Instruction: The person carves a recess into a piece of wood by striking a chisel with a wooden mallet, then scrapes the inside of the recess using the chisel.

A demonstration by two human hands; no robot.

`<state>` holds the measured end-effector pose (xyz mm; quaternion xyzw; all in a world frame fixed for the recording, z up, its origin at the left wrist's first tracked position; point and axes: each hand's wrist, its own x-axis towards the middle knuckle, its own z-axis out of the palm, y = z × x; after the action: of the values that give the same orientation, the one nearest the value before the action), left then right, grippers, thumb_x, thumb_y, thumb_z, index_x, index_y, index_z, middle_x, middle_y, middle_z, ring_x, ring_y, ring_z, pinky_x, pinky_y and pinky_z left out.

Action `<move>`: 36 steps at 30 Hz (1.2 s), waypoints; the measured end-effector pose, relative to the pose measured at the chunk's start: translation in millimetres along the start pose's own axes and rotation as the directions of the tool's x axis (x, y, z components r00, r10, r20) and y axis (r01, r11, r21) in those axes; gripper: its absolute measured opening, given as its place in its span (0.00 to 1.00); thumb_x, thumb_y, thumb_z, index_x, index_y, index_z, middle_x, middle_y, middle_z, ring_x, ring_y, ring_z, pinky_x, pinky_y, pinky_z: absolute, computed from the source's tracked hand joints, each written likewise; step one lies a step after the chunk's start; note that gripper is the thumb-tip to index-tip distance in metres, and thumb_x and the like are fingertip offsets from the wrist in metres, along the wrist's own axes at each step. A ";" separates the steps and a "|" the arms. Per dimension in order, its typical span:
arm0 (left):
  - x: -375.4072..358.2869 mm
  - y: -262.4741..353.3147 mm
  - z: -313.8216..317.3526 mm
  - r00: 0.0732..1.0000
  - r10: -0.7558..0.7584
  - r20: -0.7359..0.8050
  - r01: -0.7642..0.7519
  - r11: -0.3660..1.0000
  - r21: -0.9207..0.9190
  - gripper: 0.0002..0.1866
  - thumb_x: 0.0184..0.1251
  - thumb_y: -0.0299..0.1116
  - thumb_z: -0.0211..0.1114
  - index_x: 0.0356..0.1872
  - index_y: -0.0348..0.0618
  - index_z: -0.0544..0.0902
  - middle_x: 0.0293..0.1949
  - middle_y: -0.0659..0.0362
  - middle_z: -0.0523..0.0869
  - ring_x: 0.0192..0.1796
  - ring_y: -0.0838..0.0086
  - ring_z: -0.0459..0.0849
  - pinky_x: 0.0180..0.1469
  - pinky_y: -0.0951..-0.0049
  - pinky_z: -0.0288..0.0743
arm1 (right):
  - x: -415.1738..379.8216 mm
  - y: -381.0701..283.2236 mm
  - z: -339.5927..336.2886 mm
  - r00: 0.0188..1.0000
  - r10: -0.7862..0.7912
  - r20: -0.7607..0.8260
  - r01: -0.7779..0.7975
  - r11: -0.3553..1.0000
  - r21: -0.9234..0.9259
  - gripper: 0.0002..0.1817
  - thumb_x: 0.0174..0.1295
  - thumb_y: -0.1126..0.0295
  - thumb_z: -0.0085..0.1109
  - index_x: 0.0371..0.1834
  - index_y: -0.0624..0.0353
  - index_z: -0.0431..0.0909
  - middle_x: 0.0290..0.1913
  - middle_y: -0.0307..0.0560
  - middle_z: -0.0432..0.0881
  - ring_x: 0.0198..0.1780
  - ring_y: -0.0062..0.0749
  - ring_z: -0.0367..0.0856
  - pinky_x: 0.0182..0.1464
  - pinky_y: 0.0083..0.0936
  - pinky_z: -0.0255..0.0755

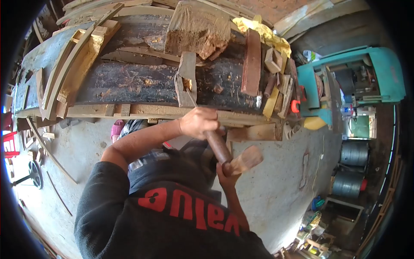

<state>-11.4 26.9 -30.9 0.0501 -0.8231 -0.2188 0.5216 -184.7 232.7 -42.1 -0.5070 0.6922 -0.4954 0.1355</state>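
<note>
My left hand [200, 123] is closed around a chisel whose thin metal blade points up to a notched hole in a short flat wood piece [187, 67]. That piece lies across the dark, rough timber bench [129, 82]. The chisel's brown round handle [218, 146] slants down to the right from my left hand. At its butt end is a wooden mallet head [246, 160], slightly blurred. My right hand [227, 176] is just below the mallet head, with its fingers wrapped round the mallet; its handle is mostly hidden.
A large rough wood block [196, 30], a reddish board [251, 62] and yellow cloth [265, 32] lie on the bench. Long curved wood pieces [71, 64] rest at its left. A teal machine [384, 73] stands right. Wood strips lie on the floor.
</note>
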 end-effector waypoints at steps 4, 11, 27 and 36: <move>-21.8 -17.5 -1.4 0.971 0.133 0.200 -0.151 0.985 0.080 0.14 0.45 0.38 0.74 0.26 0.45 0.78 0.24 0.60 0.74 0.26 0.65 0.78 0.27 0.63 0.72 | 27.8 -27.1 -44.4 0.816 -0.287 0.501 0.397 0.909 -0.127 0.20 0.53 0.80 0.66 0.43 0.58 0.65 0.32 0.46 0.75 0.35 0.30 0.76 0.46 0.29 0.70; 15.4 -8.5 -9.4 0.991 -0.050 0.123 0.044 0.998 0.047 0.14 0.49 0.36 0.72 0.25 0.45 0.74 0.23 0.57 0.73 0.29 0.59 0.78 0.29 0.60 0.73 | 18.4 -38.7 -37.1 0.961 -0.021 0.275 0.060 0.989 -0.135 0.16 0.52 0.77 0.69 0.36 0.58 0.69 0.31 0.40 0.74 0.35 0.28 0.73 0.43 0.25 0.67; 15.0 1.0 -10.1 0.986 -0.159 -0.046 0.155 0.985 -0.080 0.17 0.44 0.34 0.78 0.24 0.44 0.75 0.20 0.59 0.74 0.25 0.60 0.78 0.26 0.61 0.71 | 12.8 -10.8 -28.1 0.949 -0.125 0.291 0.110 0.992 0.067 0.17 0.49 0.76 0.71 0.35 0.60 0.69 0.28 0.42 0.78 0.30 0.27 0.77 0.36 0.26 0.71; 10.4 0.2 -6.5 0.992 -0.122 -0.029 0.121 0.992 -0.032 0.17 0.46 0.35 0.78 0.23 0.43 0.74 0.19 0.59 0.72 0.23 0.59 0.77 0.26 0.60 0.70 | 21.1 -48.6 -26.2 0.963 -0.251 0.101 0.176 0.863 0.474 0.17 0.53 0.76 0.67 0.39 0.60 0.66 0.31 0.46 0.76 0.32 0.28 0.76 0.38 0.28 0.71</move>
<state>-10.3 21.8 -19.8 0.0958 -0.8071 -0.2616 0.5205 -184.7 229.7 16.9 -0.5719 0.4813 -0.6152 0.2508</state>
